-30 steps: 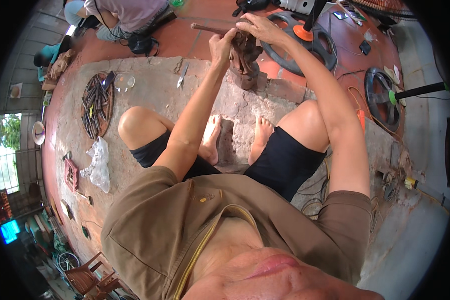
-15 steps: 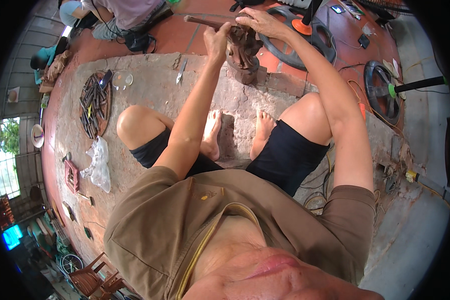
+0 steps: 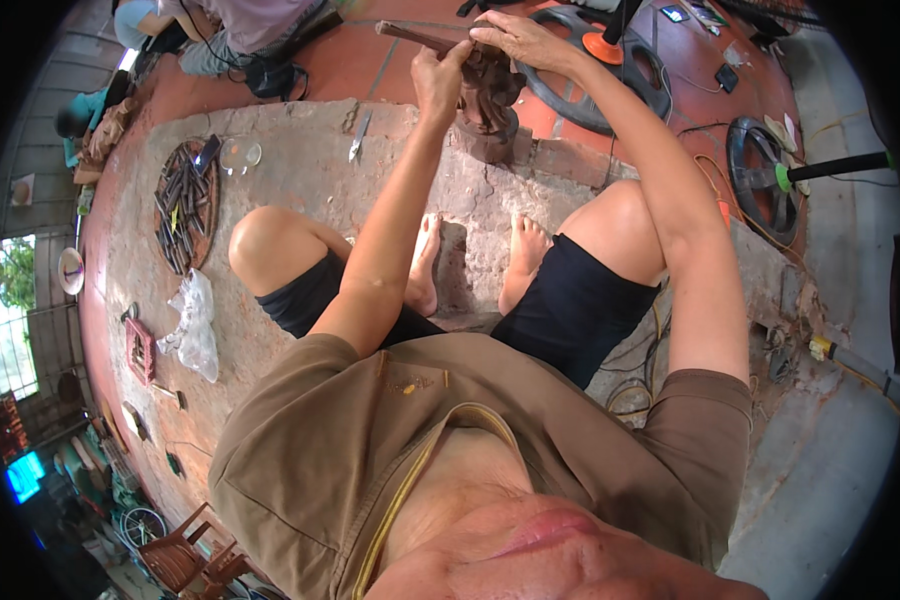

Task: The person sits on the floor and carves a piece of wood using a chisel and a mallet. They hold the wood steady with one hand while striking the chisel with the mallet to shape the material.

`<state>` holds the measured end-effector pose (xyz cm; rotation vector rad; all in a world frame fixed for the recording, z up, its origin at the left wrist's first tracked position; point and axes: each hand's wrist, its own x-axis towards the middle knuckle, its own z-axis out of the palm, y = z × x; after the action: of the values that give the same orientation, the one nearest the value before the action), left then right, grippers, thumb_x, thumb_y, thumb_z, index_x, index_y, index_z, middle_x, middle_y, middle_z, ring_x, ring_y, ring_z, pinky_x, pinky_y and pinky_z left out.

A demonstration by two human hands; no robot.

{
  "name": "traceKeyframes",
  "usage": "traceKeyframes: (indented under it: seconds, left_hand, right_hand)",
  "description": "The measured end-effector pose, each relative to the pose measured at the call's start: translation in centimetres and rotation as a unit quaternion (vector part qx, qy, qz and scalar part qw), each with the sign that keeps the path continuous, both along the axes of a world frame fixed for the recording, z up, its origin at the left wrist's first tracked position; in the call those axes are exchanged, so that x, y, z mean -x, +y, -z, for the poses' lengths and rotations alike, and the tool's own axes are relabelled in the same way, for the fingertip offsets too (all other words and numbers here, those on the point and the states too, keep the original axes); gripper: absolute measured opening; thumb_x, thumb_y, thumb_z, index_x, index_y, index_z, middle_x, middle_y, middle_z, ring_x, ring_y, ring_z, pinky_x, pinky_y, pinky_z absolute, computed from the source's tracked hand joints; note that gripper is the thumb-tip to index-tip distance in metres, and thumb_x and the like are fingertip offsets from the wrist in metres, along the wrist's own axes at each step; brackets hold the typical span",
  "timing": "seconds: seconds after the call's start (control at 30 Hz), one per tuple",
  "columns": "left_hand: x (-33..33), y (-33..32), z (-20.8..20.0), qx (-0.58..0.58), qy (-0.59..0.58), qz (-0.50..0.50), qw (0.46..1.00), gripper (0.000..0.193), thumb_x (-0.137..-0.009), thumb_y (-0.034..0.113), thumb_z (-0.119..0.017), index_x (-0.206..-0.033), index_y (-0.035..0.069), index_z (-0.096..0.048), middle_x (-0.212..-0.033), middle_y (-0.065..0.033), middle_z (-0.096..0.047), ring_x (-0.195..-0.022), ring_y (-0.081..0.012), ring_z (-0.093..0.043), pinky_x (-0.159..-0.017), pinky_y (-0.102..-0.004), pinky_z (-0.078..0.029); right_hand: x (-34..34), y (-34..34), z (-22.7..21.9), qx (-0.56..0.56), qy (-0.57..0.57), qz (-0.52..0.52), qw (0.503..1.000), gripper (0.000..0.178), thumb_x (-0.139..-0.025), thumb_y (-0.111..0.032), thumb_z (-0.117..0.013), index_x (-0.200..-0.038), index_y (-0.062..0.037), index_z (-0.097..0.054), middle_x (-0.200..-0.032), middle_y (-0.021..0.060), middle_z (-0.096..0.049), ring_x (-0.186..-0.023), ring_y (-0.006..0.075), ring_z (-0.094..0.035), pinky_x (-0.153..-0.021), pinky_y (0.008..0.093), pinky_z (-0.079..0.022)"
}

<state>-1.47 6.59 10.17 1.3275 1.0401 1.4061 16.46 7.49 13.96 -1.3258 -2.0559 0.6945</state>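
Note:
A dark brown carved wooden figure (image 3: 490,108) stands upright on its round base, beyond my bare feet. A brown rod-like piece (image 3: 410,35) sticks out leftward from near its top; I cannot tell whether it belongs to the carving or is separate. My left hand (image 3: 442,82) is closed at the figure's upper left side, thumb up beside the rod. My right hand (image 3: 520,42) lies over the top of the figure, fingers bent onto it. The hands hide much of the figure's upper part, and any small tool between them cannot be made out.
On the left lie a round tray (image 3: 208,225) of several dark carving tools, a clear plastic bag (image 3: 198,330) and a pink basket (image 3: 140,350). A flat blade (image 3: 360,135) lies ahead. Round black stand bases (image 3: 610,85) and cables are at the right. Another person (image 3: 260,40) sits far left.
The rod's free end has shifted slightly up and right, and my left hand has moved a little with it. My right hand stays on the figure's top. The whole view has shifted slightly.

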Motion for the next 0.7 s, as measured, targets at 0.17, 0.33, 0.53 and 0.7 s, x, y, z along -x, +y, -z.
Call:
traceKeyframes:
  seconds: [0.17,0.33,0.53,0.7]
  left_hand:
    - [0.2,-1.0,1.0,-0.029,-0.004,0.033,0.999,0.019,-0.084,0.013,-0.072,-0.093,-0.003,-0.071,-0.088,-0.0086,-0.073,-0.08,-0.0147,-0.066,-0.075,-0.0301,-0.051]
    - [2.4,-0.8,0.1,0.039,0.044,0.059,0.997,0.023,-0.085,0.016,-0.073,-0.099,-0.002,-0.071,-0.089,-0.0064,-0.071,-0.084,-0.0155,-0.063,-0.08,-0.033,-0.048]
    - [-1.2,-1.7,1.0,-0.014,-0.088,-0.039,0.995,0.023,-0.084,0.014,-0.072,-0.091,-0.007,-0.069,-0.08,-0.0067,-0.069,-0.071,-0.0141,-0.062,-0.065,-0.0296,-0.049]
    - [1.1,0.3,3.0,-0.112,0.119,-0.033,0.986,0.014,-0.081,0.012,-0.073,-0.086,-0.001,-0.075,-0.078,-0.0093,-0.074,-0.067,-0.0161,-0.066,-0.065,-0.0329,-0.051]
  right_hand:
    - [-1.0,1.5,1.3,-0.013,-0.033,-0.017,0.999,0.058,-0.096,-0.057,-0.049,-0.116,-0.0038,-0.058,-0.102,0.015,-0.065,-0.097,0.0269,-0.062,-0.084,0.0398,-0.045]
    - [-0.5,1.3,1.8,-0.006,-0.017,-0.007,1.0,0.057,-0.098,-0.056,-0.047,-0.118,-0.0038,-0.057,-0.104,0.0153,-0.064,-0.101,0.0288,-0.061,-0.086,0.0391,-0.045]
    - [-1.2,4.6,5.4,-0.161,-0.092,-0.052,0.981,0.042,-0.103,-0.036,-0.04,-0.131,-0.0075,-0.054,-0.125,0.0176,-0.058,-0.116,0.0329,-0.056,-0.098,0.0404,-0.044]
    - [-2.8,7.8,9.5,-0.354,-0.212,-0.073,0.908,0.041,-0.104,-0.02,-0.037,-0.141,-0.0082,-0.047,-0.137,0.0182,-0.051,-0.123,0.0341,-0.051,-0.105,0.0401,-0.042]
